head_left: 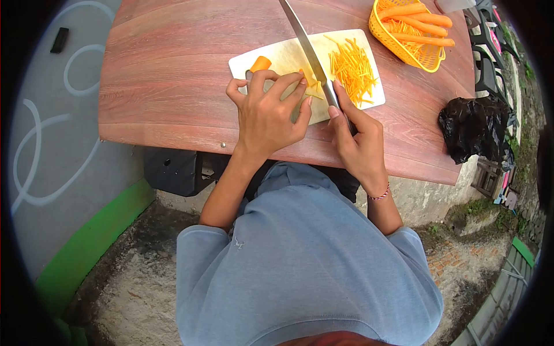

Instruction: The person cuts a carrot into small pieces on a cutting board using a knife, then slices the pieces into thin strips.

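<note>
A kitchen knife [309, 51] is in my right hand [359, 135], closed around its handle with the blade pointing away from me. The blade crosses a white cutting board [283, 55]. My left hand [270, 112] is bent over the board, its fingertips pressed on small carrot slices [312, 86] just left of the blade; the fingers partly hide them. Beyond my left knuckles lies a carrot chunk [261, 64]. To the right of the knife, a pile of carrot strips [353, 69] covers that end of the board.
A yellow plastic basket [430, 62] with several peeled carrots [424, 26] and more shreds stands at the back right of the wooden table [167, 75]. A black plastic bag [473, 128] is at the table's right edge. Dark chairs [487, 72] stand beyond it.
</note>
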Demonstrator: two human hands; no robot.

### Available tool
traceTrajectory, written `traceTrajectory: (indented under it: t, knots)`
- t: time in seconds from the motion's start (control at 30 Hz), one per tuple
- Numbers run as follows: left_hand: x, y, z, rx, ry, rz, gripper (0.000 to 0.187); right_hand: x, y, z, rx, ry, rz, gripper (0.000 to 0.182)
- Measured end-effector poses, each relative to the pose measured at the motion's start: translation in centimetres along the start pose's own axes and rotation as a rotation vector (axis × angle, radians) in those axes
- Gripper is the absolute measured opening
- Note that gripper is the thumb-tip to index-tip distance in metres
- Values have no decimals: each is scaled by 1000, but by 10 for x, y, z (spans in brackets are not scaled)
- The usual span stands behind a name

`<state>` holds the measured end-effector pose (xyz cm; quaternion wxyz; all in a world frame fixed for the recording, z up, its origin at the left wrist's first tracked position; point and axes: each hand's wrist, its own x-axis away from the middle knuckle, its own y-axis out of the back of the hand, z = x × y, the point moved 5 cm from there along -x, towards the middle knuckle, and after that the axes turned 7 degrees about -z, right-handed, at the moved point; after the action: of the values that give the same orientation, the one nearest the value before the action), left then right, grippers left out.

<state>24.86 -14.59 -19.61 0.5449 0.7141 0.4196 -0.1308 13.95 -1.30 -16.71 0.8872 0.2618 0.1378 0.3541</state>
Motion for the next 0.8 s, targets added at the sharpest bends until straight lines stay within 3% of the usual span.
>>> traceTrajectory:
  t: [0.63,0.8]
  knots:
    - [2,-1,1,1,0,-26,26,20,-4,7,21,-16,44,46]
    - [4,-2,2,0,14,16,25,24,-11,15,97,67,-10,46]
